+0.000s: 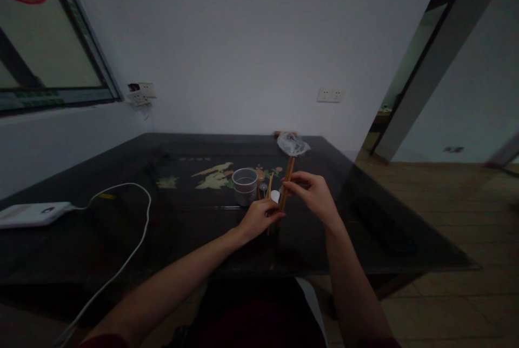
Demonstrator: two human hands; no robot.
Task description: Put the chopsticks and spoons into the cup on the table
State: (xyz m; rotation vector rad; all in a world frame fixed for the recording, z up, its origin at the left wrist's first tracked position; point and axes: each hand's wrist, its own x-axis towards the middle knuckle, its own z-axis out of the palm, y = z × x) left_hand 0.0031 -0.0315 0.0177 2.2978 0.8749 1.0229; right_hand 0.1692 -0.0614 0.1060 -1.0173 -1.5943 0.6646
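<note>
Chopsticks (290, 167) stand tilted above the dark table (203, 223), just right of the metal cup (245, 192), pinched between the fingers of both hands. The left hand (259, 217) closes on their lower end, which its fingers partly cover; the right hand (310, 191) grips them around the middle. Whether there are exactly two is hard to tell. A paler stick (270, 181) runs behind the left hand, its middle hidden. Beside it, a small white thing (275, 195) is half covered and too small to make out, as is the spoon (263, 187) near the cup. At right, a black object (383, 225) almost melts into the tabletop. The white device (36, 214) is cut off by the left edge.
</note>
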